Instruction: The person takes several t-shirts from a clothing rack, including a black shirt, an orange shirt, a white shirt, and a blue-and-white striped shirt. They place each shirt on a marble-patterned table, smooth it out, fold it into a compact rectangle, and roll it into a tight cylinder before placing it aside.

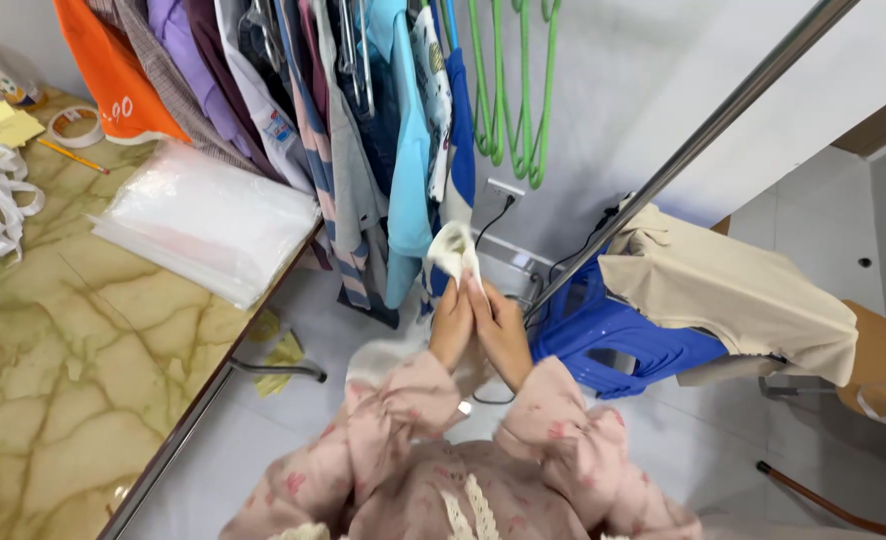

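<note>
My left hand (450,326) and my right hand (504,332) are pressed close together in front of me, both pinching a small white piece of cloth (452,247) that sticks up from my fingertips. The cloth hangs just below the blue and white garments (415,140) on the rack. Pink flowered sleeves (563,440) cover both my arms.
A row of clothes (293,90) and green hangers (511,100) hangs above. A marble-patterned table (73,370) at left holds a stack of clear plastic bags (203,215), tape (75,126) and a pencil. A blue plastic stool (613,340) with a beige garment (733,295) stands at right, behind a slanted metal pole (693,140).
</note>
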